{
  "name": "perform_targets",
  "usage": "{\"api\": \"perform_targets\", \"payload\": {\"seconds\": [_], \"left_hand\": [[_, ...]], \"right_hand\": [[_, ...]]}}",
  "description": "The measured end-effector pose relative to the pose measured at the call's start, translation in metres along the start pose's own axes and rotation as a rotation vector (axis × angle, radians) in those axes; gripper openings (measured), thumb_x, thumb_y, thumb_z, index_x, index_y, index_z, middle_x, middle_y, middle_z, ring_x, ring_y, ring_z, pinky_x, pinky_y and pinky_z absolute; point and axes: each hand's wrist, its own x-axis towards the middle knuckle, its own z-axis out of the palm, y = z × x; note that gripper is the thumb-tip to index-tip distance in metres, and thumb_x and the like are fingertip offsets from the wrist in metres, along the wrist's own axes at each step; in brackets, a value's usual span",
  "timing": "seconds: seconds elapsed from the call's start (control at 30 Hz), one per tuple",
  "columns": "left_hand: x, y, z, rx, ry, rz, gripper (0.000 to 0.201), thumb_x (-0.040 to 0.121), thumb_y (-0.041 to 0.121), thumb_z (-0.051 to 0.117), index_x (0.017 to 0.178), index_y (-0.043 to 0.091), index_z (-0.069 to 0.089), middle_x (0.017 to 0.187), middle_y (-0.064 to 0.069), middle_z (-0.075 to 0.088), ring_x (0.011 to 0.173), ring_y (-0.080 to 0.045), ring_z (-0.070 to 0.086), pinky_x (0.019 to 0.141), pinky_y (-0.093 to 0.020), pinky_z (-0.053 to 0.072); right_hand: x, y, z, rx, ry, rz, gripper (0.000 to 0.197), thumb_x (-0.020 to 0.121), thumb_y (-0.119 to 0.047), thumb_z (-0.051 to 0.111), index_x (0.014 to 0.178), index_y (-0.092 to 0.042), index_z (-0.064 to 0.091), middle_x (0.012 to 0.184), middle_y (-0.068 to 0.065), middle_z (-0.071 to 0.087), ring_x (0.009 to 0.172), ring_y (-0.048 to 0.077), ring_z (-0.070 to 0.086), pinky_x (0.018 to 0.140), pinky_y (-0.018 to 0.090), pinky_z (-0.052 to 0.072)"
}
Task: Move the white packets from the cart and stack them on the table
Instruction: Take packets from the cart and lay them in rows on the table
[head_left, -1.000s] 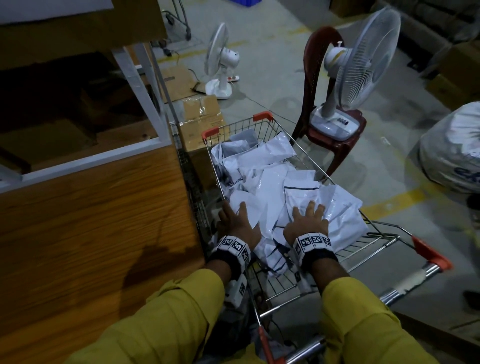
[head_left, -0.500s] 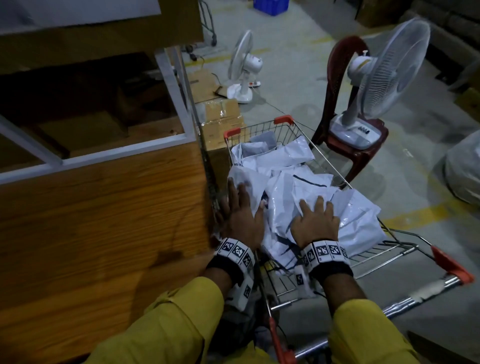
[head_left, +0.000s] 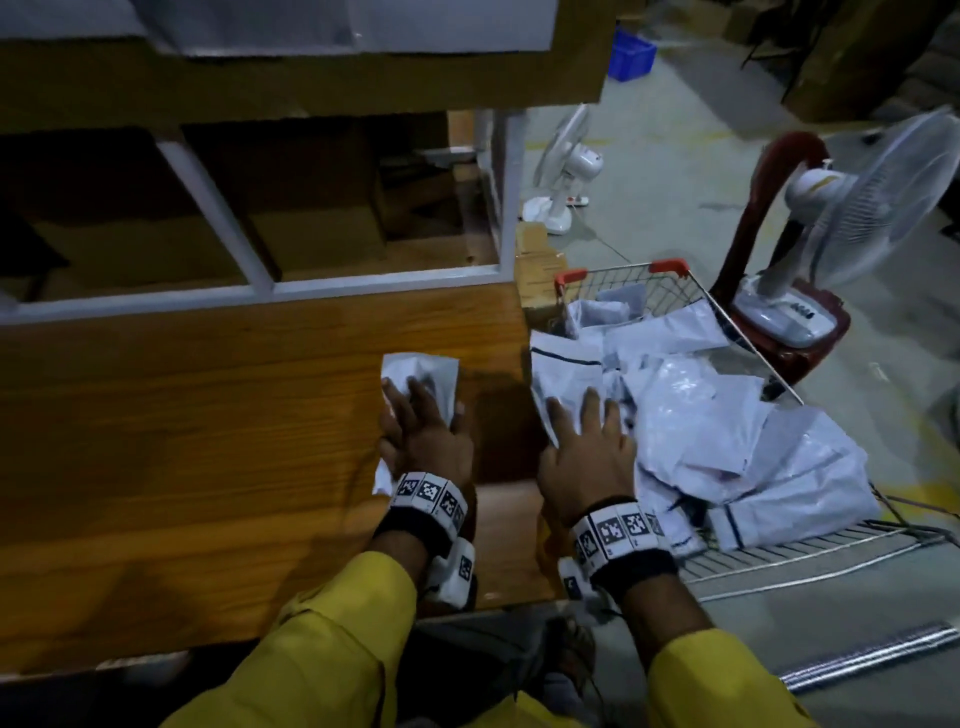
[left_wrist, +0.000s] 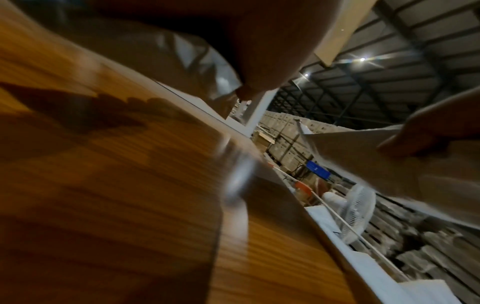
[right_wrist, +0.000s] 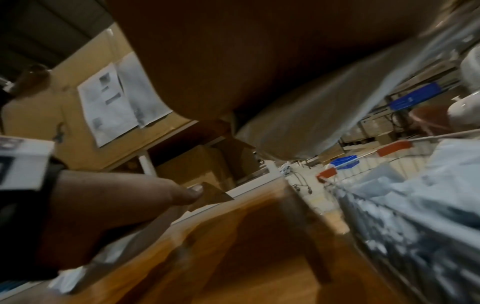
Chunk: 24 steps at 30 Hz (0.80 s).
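In the head view my left hand (head_left: 418, 415) grips a crumpled white packet (head_left: 421, 370) low over the wooden table (head_left: 208, 441), near its right end. From the left wrist that same packet (left_wrist: 187, 53) shows under the fingers. My right hand (head_left: 584, 431) holds a second, larger white packet (head_left: 566, 371) with a dark stripe, lifted at the gap between table and cart. The right wrist view has this larger packet (right_wrist: 324, 123) hanging below the palm. The wire cart (head_left: 730, 325) stands right of the table with several white packets (head_left: 727, 415) heaped inside.
A white-framed shelf (head_left: 384, 283) with cardboard boxes rises behind the table. A cardboard box (head_left: 537, 275) sits between table and cart. A fan on a red chair (head_left: 779, 306) stands beyond the cart, another fan (head_left: 561, 171) on the floor, and a metal tube (head_left: 872, 660) lies at lower right.
Both hands have lifted out of the cart, each with a packet. The left hand has swung left over the table; the right follows at the table's edge. My view has turned left.
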Motion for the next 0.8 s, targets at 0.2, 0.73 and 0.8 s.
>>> {"api": "perform_targets", "payload": {"seconds": [0.2,0.73,0.8], "left_hand": [[0.035,-0.119,-0.033,0.019,-0.1,-0.09,0.091,0.093,0.075,0.027,0.16,0.024,-0.008,0.165,-0.009,-0.02,0.152,-0.034,-0.009,0.12,-0.055,0.008],[0.038,-0.217,-0.076,0.335,-0.247,0.598,0.067,0.095,0.06,0.046,0.155,0.05,0.017,0.167,0.015,0.0,0.153,-0.016,0.003,0.119,-0.056,0.012],[0.048,-0.216,-0.082,0.361,-0.244,0.558,0.067,0.097,0.059,0.047,0.155,0.05,0.014,0.167,0.014,-0.002,0.153,-0.017,0.002,0.119,-0.055,0.006]], "right_hand": [[-0.028,-0.096,0.067,-0.011,-0.182,-0.104,0.085,0.09,-0.076,0.023,0.16,-0.031,0.008,0.167,0.013,-0.011,0.151,0.04,-0.01,0.118,0.058,0.012],[-0.044,-0.186,0.089,-0.158,-0.177,-0.018,0.078,0.09,-0.038,0.049,0.159,-0.026,0.012,0.165,0.021,-0.005,0.15,0.044,-0.003,0.119,0.055,0.016],[-0.037,-0.193,0.088,-0.136,-0.185,-0.037,0.076,0.091,-0.04,0.048,0.158,-0.028,0.013,0.165,0.019,-0.006,0.15,0.044,-0.003,0.118,0.055,0.018]]}}
